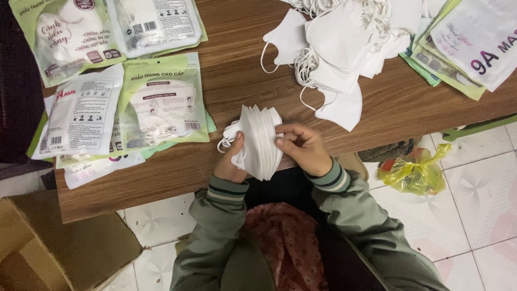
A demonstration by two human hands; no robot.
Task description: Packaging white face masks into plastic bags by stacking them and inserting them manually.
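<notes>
Both my hands hold a fanned stack of white face masks (258,137) above the near edge of a brown wooden table (237,81). My left hand (230,161) grips the stack from the left, with ear loops dangling by its thumb. My right hand (302,146) pinches the stack's right edge with its fingertips. A loose pile of white masks (336,54) with tangled ear loops lies further back on the table, apart from my hands.
Sealed green-and-white mask packets (161,102) lie at the table's left. More packets (474,43) are stacked at the far right. A cardboard box (59,248) stands on the tiled floor at lower left, a yellow plastic bag (414,172) at the right.
</notes>
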